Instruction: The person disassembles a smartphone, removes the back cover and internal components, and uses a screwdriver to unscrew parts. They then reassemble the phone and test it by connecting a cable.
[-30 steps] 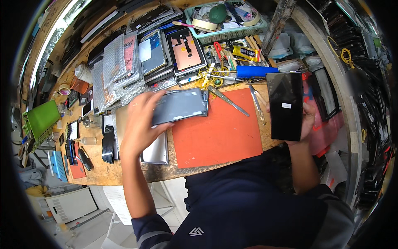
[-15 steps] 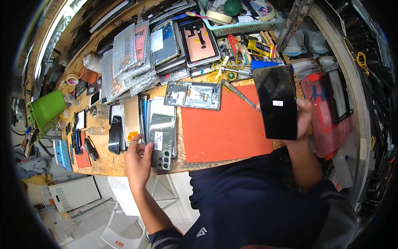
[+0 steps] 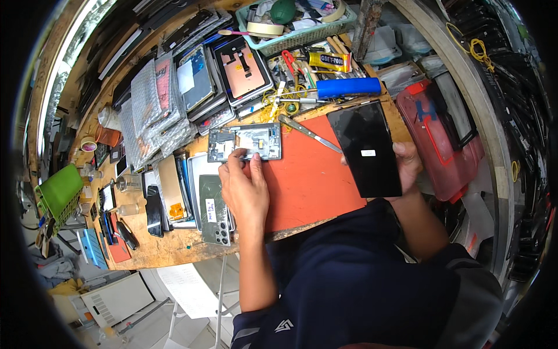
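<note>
My right hand grips an upright black phone screen with a small white label. My left hand has curled its finger and thumb onto the lower edge of an opened phone body, its inside showing, at the back edge of an orange mat. A metal spatula-like tool lies across the mat beside the screen. Left of my hand, a green-grey back cover with a written label and camera holes rests on a stack of panels.
Bubble-wrapped packs, stacked tablets, a blue cylindrical tool, tangled yellow wire and a plastic basket crowd the back of the wooden bench. A red translucent case is at right, a green basket at left.
My left hand first held a grey panel, then was at the green-grey cover lower left, and has since moved up-right to the opened phone body. The black screen has shifted slightly left.
</note>
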`<state>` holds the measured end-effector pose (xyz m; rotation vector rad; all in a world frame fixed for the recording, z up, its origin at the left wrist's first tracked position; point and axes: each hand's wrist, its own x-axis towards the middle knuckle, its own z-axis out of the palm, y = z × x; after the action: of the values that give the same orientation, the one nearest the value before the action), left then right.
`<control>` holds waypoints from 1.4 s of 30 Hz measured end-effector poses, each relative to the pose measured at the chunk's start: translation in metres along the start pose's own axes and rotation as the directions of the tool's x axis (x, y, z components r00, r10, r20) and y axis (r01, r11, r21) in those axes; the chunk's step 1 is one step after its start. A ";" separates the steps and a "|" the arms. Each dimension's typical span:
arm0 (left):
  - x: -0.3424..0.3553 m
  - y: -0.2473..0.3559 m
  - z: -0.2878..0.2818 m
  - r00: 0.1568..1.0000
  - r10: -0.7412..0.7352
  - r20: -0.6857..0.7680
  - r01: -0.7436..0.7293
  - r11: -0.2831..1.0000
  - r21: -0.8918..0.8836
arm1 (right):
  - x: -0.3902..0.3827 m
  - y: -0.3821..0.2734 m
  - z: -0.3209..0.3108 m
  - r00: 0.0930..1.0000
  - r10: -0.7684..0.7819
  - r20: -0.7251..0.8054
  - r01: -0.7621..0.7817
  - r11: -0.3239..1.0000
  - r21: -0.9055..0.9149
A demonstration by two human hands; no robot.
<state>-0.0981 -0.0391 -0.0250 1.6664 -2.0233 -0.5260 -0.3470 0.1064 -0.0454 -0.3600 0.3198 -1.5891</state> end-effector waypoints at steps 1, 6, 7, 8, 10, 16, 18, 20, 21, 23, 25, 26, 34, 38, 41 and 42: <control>0.000 0.002 0.000 1.000 -0.021 -0.024 0.021 0.999 0.029 | 0.000 0.002 -0.003 1.000 -0.003 0.004 0.002 1.000 0.030; -0.006 -0.029 0.011 0.990 -0.123 -0.071 0.082 0.902 -0.425 | 0.008 0.015 -0.009 0.999 0.030 0.028 -0.036 0.978 0.205; -0.007 -0.031 0.008 0.980 -0.190 -0.057 0.113 0.768 -0.630 | 0.008 0.018 -0.008 0.999 0.029 0.024 -0.034 0.973 0.229; -0.009 -0.030 0.003 0.970 -0.230 -0.077 0.120 0.732 -0.670 | 0.008 0.022 -0.006 0.999 0.028 0.021 -0.033 0.967 0.252; -0.012 -0.022 -0.004 0.967 -0.230 -0.112 0.068 0.654 -0.754 | 0.008 0.025 -0.009 0.998 0.044 0.040 -0.054 0.959 0.280; -0.016 -0.011 -0.037 0.985 -0.165 0.055 0.120 0.414 -0.902 | 0.009 0.023 -0.019 0.991 0.036 0.126 -0.079 0.933 0.352; -0.016 -0.002 -0.043 0.983 -0.123 0.134 0.168 0.327 -0.930 | 0.007 0.023 -0.019 0.994 0.032 0.100 -0.063 0.943 0.327; -0.017 0.001 -0.045 0.983 -0.091 0.158 0.177 0.285 -0.942 | 0.006 0.023 -0.019 0.996 0.046 0.078 -0.069 0.944 0.323; -0.016 0.004 -0.045 0.985 -0.076 0.155 0.170 0.279 -0.945 | 0.005 0.022 -0.018 0.997 0.041 0.060 -0.058 0.946 0.319; -0.016 0.010 -0.047 0.988 -0.047 0.147 0.154 0.267 -0.951 | 0.004 0.023 -0.017 0.999 0.030 0.026 -0.036 0.949 0.312; -0.016 0.014 -0.049 0.990 -0.047 0.132 0.140 0.249 -0.958 | 0.005 0.025 -0.018 0.999 0.006 0.043 -0.020 0.951 0.310; -0.016 0.015 -0.050 0.990 -0.059 0.127 0.138 0.247 -0.959 | 0.005 0.026 -0.018 0.999 -0.002 0.053 -0.014 0.951 0.310; -0.022 0.011 -0.052 0.990 -0.095 0.108 0.126 0.203 -0.971 | 0.004 0.025 -0.016 0.996 -0.037 -0.076 0.048 0.989 0.140; -0.027 0.010 -0.055 0.990 -0.096 0.105 0.123 0.210 -0.970 | 0.003 0.024 -0.015 0.999 -0.016 -0.046 0.025 0.982 0.186; -0.028 0.011 -0.057 0.986 -0.134 0.095 0.120 0.195 -0.973 | 0.000 0.024 -0.016 0.999 -0.012 -0.051 0.020 0.987 0.162; -0.028 0.012 -0.058 0.989 -0.121 0.080 0.104 0.204 -0.974 | 0.000 0.025 -0.014 0.998 -0.023 -0.063 0.032 0.988 0.151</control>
<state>-0.0707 -0.0095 0.0262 0.8984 -0.9593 -1.4726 -0.3305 0.1046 -0.0684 -0.1992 0.2393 -1.6426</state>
